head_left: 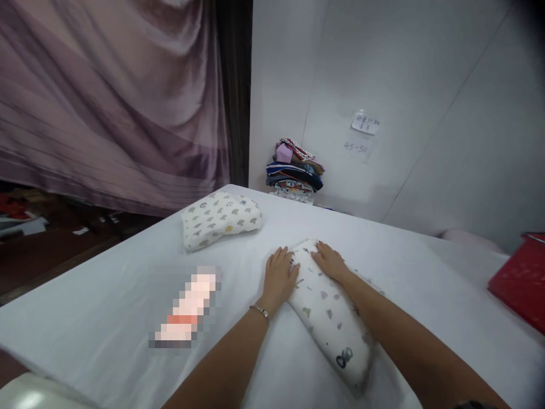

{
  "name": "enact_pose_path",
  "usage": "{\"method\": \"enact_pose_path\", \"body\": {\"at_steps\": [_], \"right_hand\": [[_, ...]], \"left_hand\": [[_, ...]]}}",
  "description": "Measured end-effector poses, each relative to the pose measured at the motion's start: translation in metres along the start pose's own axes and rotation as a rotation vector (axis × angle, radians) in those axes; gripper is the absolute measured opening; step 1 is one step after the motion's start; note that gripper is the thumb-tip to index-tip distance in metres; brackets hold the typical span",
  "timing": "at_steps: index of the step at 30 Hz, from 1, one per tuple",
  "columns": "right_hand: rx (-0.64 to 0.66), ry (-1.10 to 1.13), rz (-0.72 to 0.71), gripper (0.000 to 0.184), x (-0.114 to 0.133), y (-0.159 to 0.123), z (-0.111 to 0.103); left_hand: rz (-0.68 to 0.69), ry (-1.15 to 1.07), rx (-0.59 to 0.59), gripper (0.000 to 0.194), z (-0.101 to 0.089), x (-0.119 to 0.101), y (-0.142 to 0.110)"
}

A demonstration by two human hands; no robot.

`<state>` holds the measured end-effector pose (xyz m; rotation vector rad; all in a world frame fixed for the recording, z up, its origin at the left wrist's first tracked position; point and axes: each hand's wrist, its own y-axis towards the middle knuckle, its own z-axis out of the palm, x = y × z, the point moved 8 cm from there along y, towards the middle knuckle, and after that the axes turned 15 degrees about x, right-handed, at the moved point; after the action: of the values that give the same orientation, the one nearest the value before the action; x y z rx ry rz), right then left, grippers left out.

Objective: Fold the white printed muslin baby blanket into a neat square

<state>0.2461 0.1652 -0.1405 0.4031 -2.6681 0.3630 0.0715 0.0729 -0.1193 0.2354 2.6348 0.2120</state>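
Observation:
A long white pillow [330,315] with small grey prints lies on the white sheet [106,307] in front of me. My left hand [279,278] rests flat against its left side near the far end, a thin bracelet on the wrist. My right hand [330,261] lies palm down on the pillow's far end. Both hands have the fingers spread and grip nothing. A second, shorter pillow [219,218] with the same print lies farther off to the left.
A pile of folded clothes [294,170] stands at the far edge against the white wall. A red box [522,281] sits at the right. A blurred pink patch [185,309] lies on the sheet at the left. A mauve curtain [106,96] hangs at the left.

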Motion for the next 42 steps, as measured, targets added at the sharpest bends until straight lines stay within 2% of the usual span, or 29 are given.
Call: {"method": "enact_pose_path", "body": {"at_steps": [3,6,10,14,17,20,23,27,34,42], "right_hand": [[-0.045,0.083,0.057,0.056,-0.007,0.01,-0.015],[-0.067,0.093,0.085,0.049,-0.008,0.023,-0.026],[-0.062,0.075,0.066,0.035,0.0,0.035,-0.03],[-0.108,0.053,0.064,0.026,0.003,0.038,-0.029],[-0.182,0.025,0.056,0.024,0.004,0.034,-0.031],[-0.226,-0.013,0.07,0.026,0.004,0.029,-0.032],[-0.195,-0.051,0.104,0.026,0.004,0.028,-0.03],[-0.132,-0.098,0.133,0.026,0.004,0.032,-0.026],[-0.031,-0.156,0.165,0.033,0.005,0.038,-0.023],[0.012,-0.077,0.191,0.03,0.002,0.041,-0.03]], "left_hand": [[-0.143,-0.132,-0.078,0.037,-0.01,0.021,0.002],[-0.234,-0.205,-0.07,0.032,-0.01,0.035,0.003],[-0.234,-0.233,-0.074,0.021,-0.008,0.038,0.004],[-0.234,-0.301,-0.07,0.017,-0.007,0.04,0.004],[-0.218,-0.387,-0.059,0.016,-0.005,0.041,0.004],[-0.23,-0.459,-0.075,0.023,-0.003,0.045,0.003],[-0.273,-0.523,-0.111,0.031,-0.001,0.051,0.002],[-0.291,-0.606,-0.126,0.03,0.003,0.056,0.002],[-0.306,-0.602,-0.126,0.024,0.005,0.058,0.003],[-0.289,-0.59,-0.125,0.023,0.006,0.057,0.004]]}}
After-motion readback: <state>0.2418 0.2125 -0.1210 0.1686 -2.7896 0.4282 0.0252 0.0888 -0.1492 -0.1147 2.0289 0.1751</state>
